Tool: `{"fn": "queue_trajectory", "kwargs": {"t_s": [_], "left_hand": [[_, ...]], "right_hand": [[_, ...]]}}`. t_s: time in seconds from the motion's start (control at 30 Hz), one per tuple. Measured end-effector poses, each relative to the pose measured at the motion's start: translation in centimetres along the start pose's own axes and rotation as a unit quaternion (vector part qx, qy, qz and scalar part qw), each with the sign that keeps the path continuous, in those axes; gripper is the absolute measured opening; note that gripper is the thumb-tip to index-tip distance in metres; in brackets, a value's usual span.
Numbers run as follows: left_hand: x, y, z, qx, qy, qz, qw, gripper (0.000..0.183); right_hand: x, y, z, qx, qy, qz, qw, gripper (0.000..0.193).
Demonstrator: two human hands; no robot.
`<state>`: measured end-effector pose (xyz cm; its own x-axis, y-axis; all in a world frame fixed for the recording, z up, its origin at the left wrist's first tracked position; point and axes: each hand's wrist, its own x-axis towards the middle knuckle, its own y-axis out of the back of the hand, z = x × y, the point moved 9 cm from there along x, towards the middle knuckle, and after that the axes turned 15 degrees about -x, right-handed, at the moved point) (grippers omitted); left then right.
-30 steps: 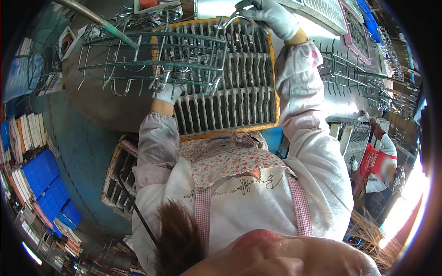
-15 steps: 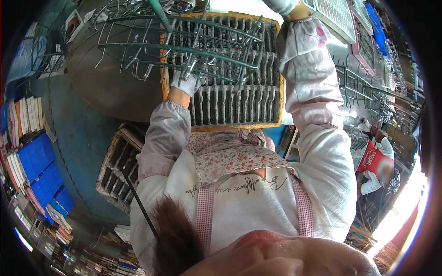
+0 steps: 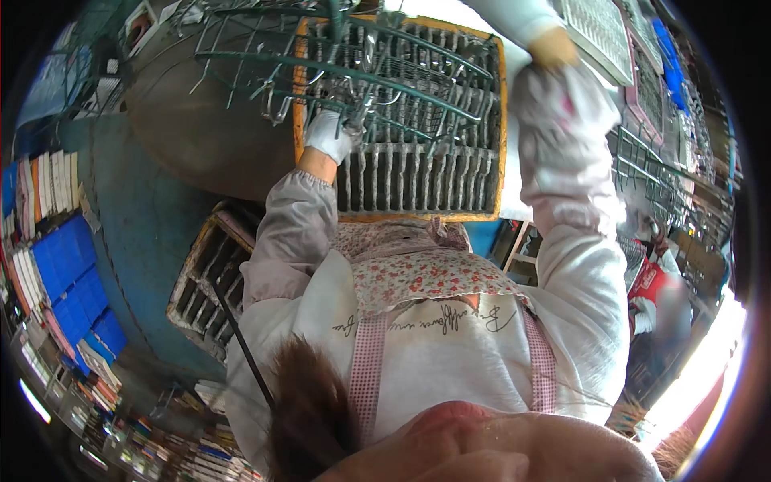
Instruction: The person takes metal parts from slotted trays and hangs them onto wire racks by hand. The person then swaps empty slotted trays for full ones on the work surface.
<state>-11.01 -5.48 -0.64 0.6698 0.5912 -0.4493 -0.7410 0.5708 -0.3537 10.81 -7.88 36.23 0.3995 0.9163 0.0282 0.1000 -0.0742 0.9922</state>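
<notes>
My left hand (image 3: pixel 330 135), in a white glove, is at the lower edge of a green wire rack (image 3: pixel 337 66). Its fingers are curled in beside shiny metal hooks (image 3: pixel 359 100) on the rack; what they grip is partly hidden. Under the rack lies a yellow-edged tray (image 3: pixel 499 161) with rows of grey ribbed slots. My right hand (image 3: pixel 514 18), also gloved, reaches past the tray's far right corner at the top edge of the picture. Its fingers are out of sight, and that forearm is smeared by motion.
A round brown surface (image 3: pixel 193 136) lies left of the tray. Another slotted tray (image 3: pixel 201 297) stands lower, by my left elbow. Blue boxes (image 3: pixel 68 273) are stacked far left. More hooked racks (image 3: pixel 650 173) stand at right, where a person in red (image 3: pixel 649 281) is at work.
My right hand has swung right, and its forearm is blurred. The rack and tray appear shifted right in the picture, with my left hand staying at the rack's hooks.
</notes>
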Motion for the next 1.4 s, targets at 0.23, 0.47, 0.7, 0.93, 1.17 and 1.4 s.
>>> {"fn": "queue_trajectory", "kwargs": {"t_s": [0.23, 0.47, 0.7, 0.93, 1.17, 1.4], "left_hand": [[-14.1, 12.9, 16.3, -0.209, -0.282, 0.378, 0.857, 0.022], [-19.2, 5.1, 28.7, 0.032, -0.324, 0.264, 0.908, 0.020], [-15.9, 4.3, 26.3, 0.005, -0.273, 0.188, 0.944, 0.019], [-13.4, 4.5, 29.6, 0.119, -0.277, 0.211, 0.930, 0.046], [-8.7, 0.0, 32.7, 0.160, -0.140, 0.002, 0.977, 0.022], [-4.9, 1.0, 30.2, 0.125, 0.022, -0.135, 0.983, 0.040]], "right_hand": [[-7.8, 0.8, -17.5, -0.086, 0.323, 0.135, 0.933, 0.053], [-4.7, -3.0, -17.6, -0.145, 0.173, 0.143, 0.964, 0.068], [-5.1, -1.5, -15.9, -0.060, 0.166, 0.174, 0.969, 0.062], [-6.7, -1.0, -12.6, 0.025, 0.255, 0.089, 0.962, 0.050], [-8.8, 0.0, -12.5, 0.068, 0.318, 0.083, 0.942, 0.050], [-9.2, 0.0, -11.8, 0.097, 0.306, 0.061, 0.945, 0.049]]}}
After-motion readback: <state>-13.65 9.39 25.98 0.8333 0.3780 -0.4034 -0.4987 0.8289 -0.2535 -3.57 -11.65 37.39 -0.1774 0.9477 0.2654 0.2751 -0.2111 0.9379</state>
